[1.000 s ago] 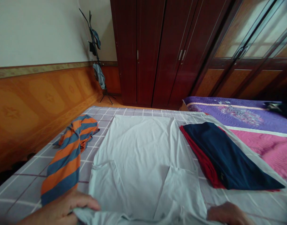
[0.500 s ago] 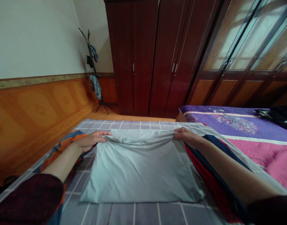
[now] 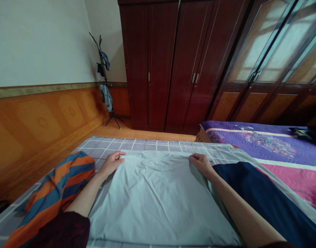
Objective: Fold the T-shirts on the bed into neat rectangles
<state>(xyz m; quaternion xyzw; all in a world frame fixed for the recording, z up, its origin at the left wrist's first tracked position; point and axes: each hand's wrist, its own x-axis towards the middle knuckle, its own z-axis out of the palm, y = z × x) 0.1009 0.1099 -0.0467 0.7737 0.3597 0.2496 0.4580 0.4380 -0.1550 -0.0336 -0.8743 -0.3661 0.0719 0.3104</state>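
Note:
A pale grey shirt [image 3: 158,203] lies spread on the checked bed sheet, its neckline at the far edge and soft creases running down its middle. My left hand [image 3: 113,164] pinches its far left corner between thumb and fingers. At the far right corner, my right hand [image 3: 201,164] grips the fabric in the same way. Beside my left forearm is a bunched orange-and-blue striped garment [image 3: 67,179]. A dark blue garment [image 3: 253,189] lies under and beyond my right forearm, with a bit of red along its edge.
The grey checked sheet [image 3: 108,144] covers the bed before me. To the right stands another bed with a purple and pink cover [image 3: 230,137], dark clothing on it. A dark red wardrobe [image 3: 158,69] and a coat rack [image 3: 104,75] stand beyond the bed.
The shirt's gathered far edge has been laid out flat, and the shirt now reaches nearer to me. Both hands still hold its far corners, lower in view. My view has shifted slightly.

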